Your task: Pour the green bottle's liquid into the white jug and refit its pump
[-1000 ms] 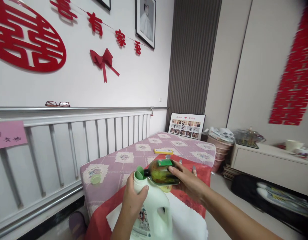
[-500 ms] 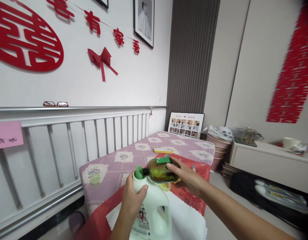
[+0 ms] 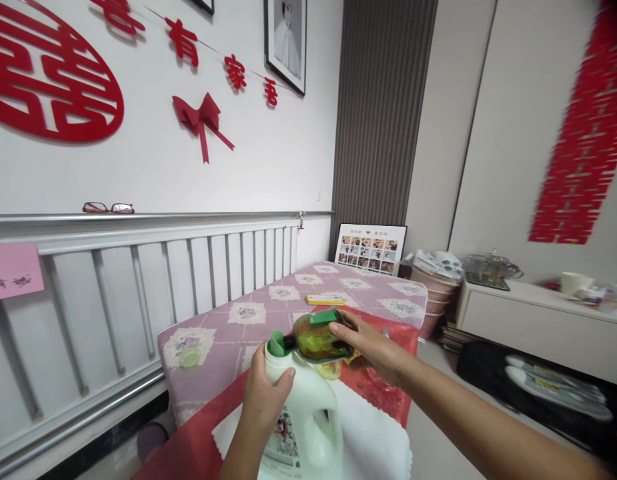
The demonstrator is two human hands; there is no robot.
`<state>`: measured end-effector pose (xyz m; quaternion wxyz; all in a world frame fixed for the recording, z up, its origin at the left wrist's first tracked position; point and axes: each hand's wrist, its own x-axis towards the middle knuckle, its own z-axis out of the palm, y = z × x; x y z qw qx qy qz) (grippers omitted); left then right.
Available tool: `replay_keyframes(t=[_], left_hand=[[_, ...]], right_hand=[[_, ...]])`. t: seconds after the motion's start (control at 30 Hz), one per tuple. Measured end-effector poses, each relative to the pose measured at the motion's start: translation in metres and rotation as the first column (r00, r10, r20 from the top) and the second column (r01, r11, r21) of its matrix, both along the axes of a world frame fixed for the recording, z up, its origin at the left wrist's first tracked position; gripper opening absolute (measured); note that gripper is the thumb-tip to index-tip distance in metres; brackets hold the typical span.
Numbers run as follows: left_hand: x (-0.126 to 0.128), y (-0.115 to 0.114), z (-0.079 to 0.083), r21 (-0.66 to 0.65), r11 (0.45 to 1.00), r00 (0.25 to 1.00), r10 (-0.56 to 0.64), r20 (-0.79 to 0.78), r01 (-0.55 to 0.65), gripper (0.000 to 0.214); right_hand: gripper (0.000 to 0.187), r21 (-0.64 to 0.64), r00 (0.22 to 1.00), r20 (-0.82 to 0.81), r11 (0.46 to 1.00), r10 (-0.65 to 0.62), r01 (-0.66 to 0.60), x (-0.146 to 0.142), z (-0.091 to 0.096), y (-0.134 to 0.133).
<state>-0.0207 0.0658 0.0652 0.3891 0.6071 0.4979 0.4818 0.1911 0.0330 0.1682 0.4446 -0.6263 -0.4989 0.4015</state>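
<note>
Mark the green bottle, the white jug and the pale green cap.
green bottle [image 3: 312,341], head view, on its glass belly.
white jug [image 3: 311,398], head view, on its shoulder above the handle.
pale green cap [image 3: 190,358], head view, on its top.

The left hand [image 3: 265,399] is wrapped closed, thumb forward; the right hand [image 3: 371,347] is clasped, its forearm outstretched.

table [image 3: 388,295] beside white railing | cover: lilac cloth [image 3: 248,312], patterned squares | near end: red cloth [image 3: 373,390] over the lilac | on red: white towel [image 3: 375,443], jug [image 3: 308,417] upright on it | on lilac: green cap [image 3: 190,357] near left corner, yellow box [image 3: 325,300] flat mid-table
</note>
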Motion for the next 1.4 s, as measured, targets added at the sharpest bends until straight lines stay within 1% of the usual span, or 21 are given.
replay_keyframes(t=[0.13, 0.43, 0.63, 0.83, 0.9, 1.03, 1.4], left_hand=[[0.0, -0.001, 0.001, 0.002, 1.0, 1.0, 0.001, -0.011, -0.001, 0.065], [0.0, -0.002, 0.002, -0.006, 1.0, 1.0, 0.01, -0.016, -0.011, 0.061], [0.0, -0.004, 0.002, -0.013, 1.0, 1.0, 0.022, -0.006, -0.023, 0.06], [0.0, -0.002, 0.0, -0.004, 1.0, 1.0, 0.021, 0.0, -0.021, 0.067], [-0.001, -0.001, 0.0, -0.009, 1.0, 1.0, 0.018, -0.011, -0.018, 0.067], [-0.001, -0.001, 0.0, -0.006, 1.0, 1.0, 0.002, -0.01, -0.002, 0.067], [0.001, 0.0, -0.005, 0.012, 1.0, 0.999, 0.025, 0.031, -0.025, 0.067]], right_hand=[[0.065, -0.017, 0.999, 0.038, 1.0, -0.018, 0.019, 0.0, 0.001, 0.001], [0.066, -0.012, 0.997, 0.069, 0.999, 0.033, -0.032, -0.007, 0.012, -0.002], [0.061, -0.027, 0.992, 0.114, 0.998, 0.055, -0.052, -0.01, 0.018, -0.005], [0.047, -0.058, 0.984, 0.162, 0.996, 0.078, -0.069, -0.014, 0.027, -0.009], [0.046, -0.063, 0.981, 0.174, 0.995, 0.088, -0.078, -0.015, 0.029, -0.009], [0.046, -0.073, 0.976, 0.196, 0.994, 0.092, -0.079, -0.016, 0.032, -0.009], [0.048, -0.084, 0.97, 0.21, 0.99, 0.126, -0.11, -0.02, 0.038, -0.01]])
